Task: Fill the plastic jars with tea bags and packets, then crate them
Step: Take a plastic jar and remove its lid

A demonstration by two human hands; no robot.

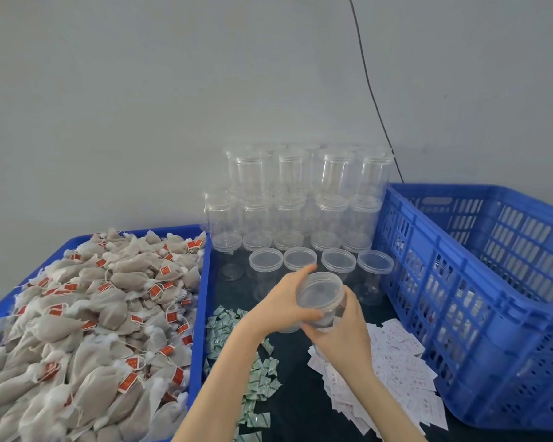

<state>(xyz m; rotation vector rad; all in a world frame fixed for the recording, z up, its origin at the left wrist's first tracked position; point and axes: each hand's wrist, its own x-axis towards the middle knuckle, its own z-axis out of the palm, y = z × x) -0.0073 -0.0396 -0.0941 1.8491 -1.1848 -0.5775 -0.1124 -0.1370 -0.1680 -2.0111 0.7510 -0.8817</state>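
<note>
White flat paper packets (393, 374) nearest you. Both hands clamp the clear round plastic jar (320, 301): left hand (284, 301) on its lid, right hand (342, 333) on its body. Twist squarely, keep it upright.

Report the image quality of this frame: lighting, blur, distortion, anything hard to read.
Head view: even, soft light with no hard shadows; wide-angle bending curves the blue plastic crate and the blue tray of tea bags; the stacked clear plastic jars look hazy; the clear jar held in both hands is slightly motion-blurred.
</note>
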